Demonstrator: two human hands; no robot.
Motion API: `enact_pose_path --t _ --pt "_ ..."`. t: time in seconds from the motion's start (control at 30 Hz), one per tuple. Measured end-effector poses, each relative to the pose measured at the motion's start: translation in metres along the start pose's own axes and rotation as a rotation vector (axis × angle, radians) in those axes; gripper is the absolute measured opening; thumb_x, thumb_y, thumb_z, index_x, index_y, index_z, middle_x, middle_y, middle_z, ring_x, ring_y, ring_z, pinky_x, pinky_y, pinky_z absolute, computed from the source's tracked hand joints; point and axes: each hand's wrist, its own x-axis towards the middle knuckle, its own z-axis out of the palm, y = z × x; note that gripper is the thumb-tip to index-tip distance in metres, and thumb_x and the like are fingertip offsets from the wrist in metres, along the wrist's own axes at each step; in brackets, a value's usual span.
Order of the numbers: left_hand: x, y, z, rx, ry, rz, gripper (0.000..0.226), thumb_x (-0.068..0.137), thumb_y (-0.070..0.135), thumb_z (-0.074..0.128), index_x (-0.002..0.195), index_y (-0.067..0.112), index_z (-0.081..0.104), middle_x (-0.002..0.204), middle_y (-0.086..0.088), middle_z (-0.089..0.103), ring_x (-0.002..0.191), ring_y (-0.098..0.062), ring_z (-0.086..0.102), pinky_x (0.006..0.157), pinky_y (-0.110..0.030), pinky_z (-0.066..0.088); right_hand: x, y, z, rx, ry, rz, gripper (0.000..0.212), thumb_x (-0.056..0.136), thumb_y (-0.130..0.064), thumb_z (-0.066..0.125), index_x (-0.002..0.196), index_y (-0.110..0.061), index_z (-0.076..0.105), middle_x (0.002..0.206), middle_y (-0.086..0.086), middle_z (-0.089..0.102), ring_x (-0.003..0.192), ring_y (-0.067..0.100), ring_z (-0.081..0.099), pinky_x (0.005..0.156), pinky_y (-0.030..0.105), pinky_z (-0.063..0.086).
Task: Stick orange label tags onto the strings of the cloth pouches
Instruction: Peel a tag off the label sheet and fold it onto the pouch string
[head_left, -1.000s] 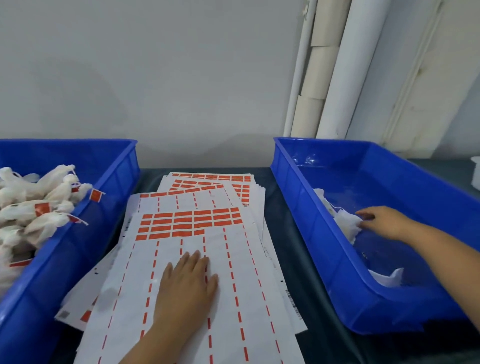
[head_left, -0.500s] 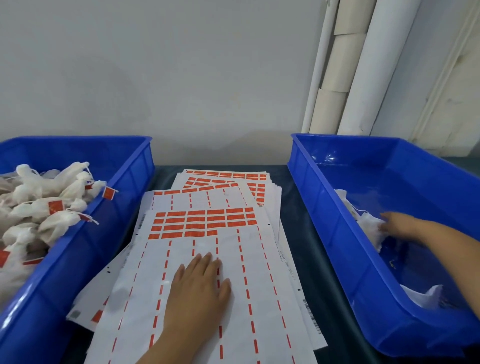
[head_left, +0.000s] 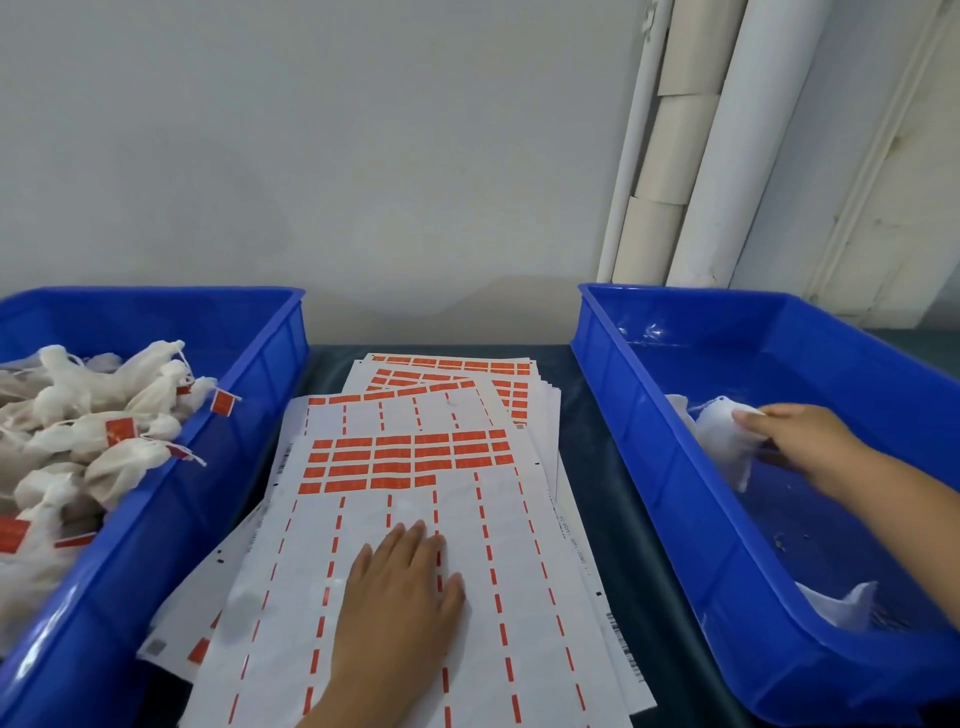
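Note:
A stack of white label sheets (head_left: 395, 519) lies between two blue bins, and the top sheet carries rows of orange label tags (head_left: 410, 460). My left hand (head_left: 402, 597) rests flat on that top sheet, fingers straight. In the right blue bin (head_left: 649, 452), my right hand (head_left: 800, 441) grips a white cloth pouch (head_left: 719, 431) near the bin's left wall. Another white pouch (head_left: 841, 608) lies at that bin's near end. The left blue bin (head_left: 171, 499) is heaped with white pouches (head_left: 83, 431), several of them carrying orange tags on their strings.
The bins and sheets sit on a dark table (head_left: 618, 519) pushed against a grey wall. White pipes and cardboard tubes (head_left: 691, 156) stand against the wall behind the right bin.
My right hand has drawn the white pouch up off the bin floor. The view has shifted slightly to the right. My left hand has stayed flat on the sheet.

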Motion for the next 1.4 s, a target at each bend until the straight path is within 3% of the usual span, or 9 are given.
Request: enact_pose_path --t 0.17,0.3,0.5,0.67,0.87,0.93,1.07,1.17,1.4 --pt "0.001 0.002 -0.003 0.013 -0.024 0.015 0.065 0.087 0.065 0.022 0.145 0.036 0.014 0.155 0.014 0.007 0.143 -0.012 0.003 0.107 -0.039 -0.009 -0.029 -0.047 0.011 0.236 0.092 -0.168 0.019 0.089 -0.019 0.064 0.106 -0.01 0.065 0.116 0.01 0.062 0.096 0.022 0.06 0.085 0.032 0.049" --pt "0.002 0.001 -0.004 0.082 -0.097 0.051 0.065 0.089 0.062 0.014 0.146 0.034 0.002 0.156 0.01 -0.004 0.143 -0.016 -0.006 0.109 -0.042 -0.011 -0.058 -0.092 0.035 0.249 0.111 -0.263 0.007 0.084 -0.024 0.07 0.084 -0.02 0.064 0.098 0.003 0.066 0.09 0.02 0.062 0.091 0.041 0.052" --pt "0.021 0.004 -0.023 0.055 -0.059 0.099 0.051 0.087 0.058 0.04 0.13 0.031 0.042 0.136 0.01 0.044 0.119 -0.013 0.043 0.102 -0.033 0.037 -0.105 -0.145 0.097 0.393 -0.146 -0.369 0.007 0.082 -0.018 0.071 0.076 -0.016 0.067 0.088 0.007 0.07 0.093 0.029 0.067 0.085 0.042 0.056" --pt "0.057 -0.001 -0.054 -0.634 0.014 -0.159 0.034 0.089 0.037 0.056 0.122 0.03 0.054 0.125 0.007 0.057 0.095 -0.008 0.055 0.078 -0.027 0.048 -0.126 -0.134 0.157 0.485 -0.255 -0.278 0.009 0.083 -0.02 0.069 0.078 -0.026 0.065 0.086 -0.002 0.07 0.09 0.018 0.067 0.08 0.034 0.057" --pt "0.079 -0.006 -0.062 -1.407 -0.05 -0.027 0.026 0.085 0.034 0.062 0.107 0.043 0.049 0.117 0.015 0.054 0.1 -0.013 0.059 0.075 -0.022 0.053 -0.13 -0.096 0.206 0.395 -0.232 -0.177 0.018 0.087 -0.027 0.063 0.071 -0.034 0.058 0.081 -0.021 0.057 0.078 0.011 0.058 0.042 0.007 0.04" --pt "0.079 -0.004 -0.056 -1.415 -0.066 -0.004 0.036 0.075 0.047 0.063 0.108 0.05 0.048 0.111 0.025 0.053 0.1 -0.01 0.058 0.079 -0.024 0.053 -0.127 -0.082 0.215 0.333 -0.248 -0.186 0.014 0.087 -0.028 0.061 0.074 -0.033 0.059 0.082 -0.022 0.056 0.077 0.011 0.057 0.046 0.01 0.04" --pt "0.076 0.002 -0.049 -1.372 -0.069 0.011 0.049 0.061 0.057 0.064 0.109 0.058 0.052 0.09 0.043 0.055 0.081 0.01 0.059 0.055 -0.007 0.048 -0.121 -0.055 0.225 0.323 -0.317 -0.215 0.002 0.084 -0.032 0.064 0.082 -0.033 0.064 0.087 -0.023 0.064 0.086 0.01 0.061 0.06 0.019 0.05" --pt "0.075 0.003 -0.047 -1.362 -0.02 0.032 0.031 0.063 0.049 0.064 0.094 0.044 0.065 0.087 0.043 0.059 0.081 0.025 0.053 0.051 0.0 0.04 -0.118 -0.04 0.227 0.344 -0.348 -0.241 0.007 0.087 -0.031 0.064 0.083 -0.037 0.064 0.089 -0.029 0.065 0.089 0.009 0.062 0.067 0.022 0.054" --pt "0.076 0.0 -0.047 -1.274 0.117 -0.028 0.009 0.067 0.043 0.061 0.063 0.046 0.068 0.076 0.036 0.064 0.077 0.021 0.055 0.05 0.006 0.035 -0.113 -0.031 0.224 0.41 -0.365 -0.279 0.018 0.086 -0.026 0.065 0.082 -0.044 0.062 0.091 -0.029 0.065 0.087 0.003 0.065 0.061 0.016 0.053"
